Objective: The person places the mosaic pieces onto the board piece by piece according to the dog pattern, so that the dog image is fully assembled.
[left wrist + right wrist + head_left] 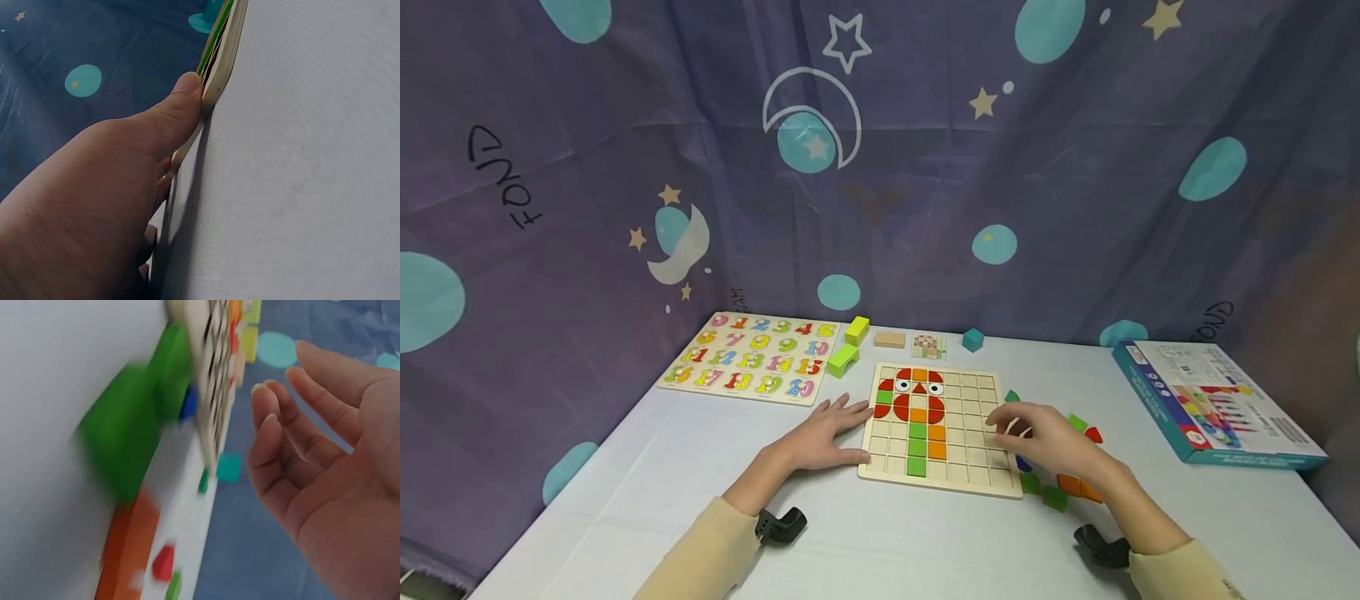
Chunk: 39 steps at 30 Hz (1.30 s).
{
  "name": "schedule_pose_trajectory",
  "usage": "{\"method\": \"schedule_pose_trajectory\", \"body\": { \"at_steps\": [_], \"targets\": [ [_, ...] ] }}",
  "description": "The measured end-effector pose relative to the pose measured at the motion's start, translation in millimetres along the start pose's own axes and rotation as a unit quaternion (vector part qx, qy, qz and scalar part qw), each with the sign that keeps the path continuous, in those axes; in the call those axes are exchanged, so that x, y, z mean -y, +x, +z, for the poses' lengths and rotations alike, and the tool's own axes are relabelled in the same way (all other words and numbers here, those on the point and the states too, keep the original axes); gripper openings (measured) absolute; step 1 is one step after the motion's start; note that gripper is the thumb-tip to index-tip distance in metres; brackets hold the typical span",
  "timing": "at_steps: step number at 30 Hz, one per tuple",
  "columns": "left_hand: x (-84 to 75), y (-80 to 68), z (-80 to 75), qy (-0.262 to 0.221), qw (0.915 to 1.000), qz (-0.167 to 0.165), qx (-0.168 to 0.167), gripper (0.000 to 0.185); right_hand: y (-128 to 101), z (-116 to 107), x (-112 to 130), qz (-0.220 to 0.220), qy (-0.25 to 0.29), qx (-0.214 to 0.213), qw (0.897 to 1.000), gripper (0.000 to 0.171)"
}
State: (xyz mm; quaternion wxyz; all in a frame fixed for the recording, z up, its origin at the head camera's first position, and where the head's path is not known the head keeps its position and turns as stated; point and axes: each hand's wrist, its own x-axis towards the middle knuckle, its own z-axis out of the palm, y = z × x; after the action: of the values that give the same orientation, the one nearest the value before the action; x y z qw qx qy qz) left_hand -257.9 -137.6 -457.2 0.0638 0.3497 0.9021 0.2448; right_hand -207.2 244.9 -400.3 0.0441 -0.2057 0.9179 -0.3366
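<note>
A wooden grid board (962, 467) lies on the table, with red, orange and green tiles forming a pattern with two eye pieces. My left hand (820, 437) rests at the board's left edge, fingers extended; in the left wrist view its thumb (184, 94) touches the rim. Over the board's right edge hovers my right hand (1052, 437), fingers loosely bent. Nothing shows between those fingers (265, 447) in the right wrist view. Beside the board on the right lie loose tiles: green tiles (1055, 498), orange tiles (1078, 487), a red piece (1093, 435) and a partly hidden blue one (1023, 464).
A number puzzle board (752, 354) sits at the back left. Behind the grid board are two lime blocks (843, 360), a plain wooden block (890, 340), a picture card (929, 347) and a teal cube (973, 340). A flat box (1225, 400) occupies the right side.
</note>
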Motion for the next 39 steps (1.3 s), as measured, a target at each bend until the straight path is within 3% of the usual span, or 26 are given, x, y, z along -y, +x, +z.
{"method": "schedule_pose_trajectory", "body": {
  "at_steps": [10,17,30,39],
  "targets": [
    [2.1,0.7,1.0,0.009,1.0000,0.000,0.000,0.080,-42.2,-24.5,-32.0,0.047,-0.004,0.006,0.999,0.026],
    [0.9,0.6,-0.3,0.002,1.0000,-0.003,0.000,0.080,-62.0,-36.5,-47.9,0.034,-0.010,0.039,0.999,0.027],
    [0.8,-0.3,0.7,-0.007,1.0000,-0.001,-0.001,0.079,-63.6,-28.2,-55.3,0.039,-0.022,0.074,0.996,0.025],
    [0.6,-0.6,0.1,-0.002,1.0000,0.003,-0.003,0.079,-54.7,-27.2,-47.2,0.084,-0.032,0.065,0.994,0.017]
  ]
}}
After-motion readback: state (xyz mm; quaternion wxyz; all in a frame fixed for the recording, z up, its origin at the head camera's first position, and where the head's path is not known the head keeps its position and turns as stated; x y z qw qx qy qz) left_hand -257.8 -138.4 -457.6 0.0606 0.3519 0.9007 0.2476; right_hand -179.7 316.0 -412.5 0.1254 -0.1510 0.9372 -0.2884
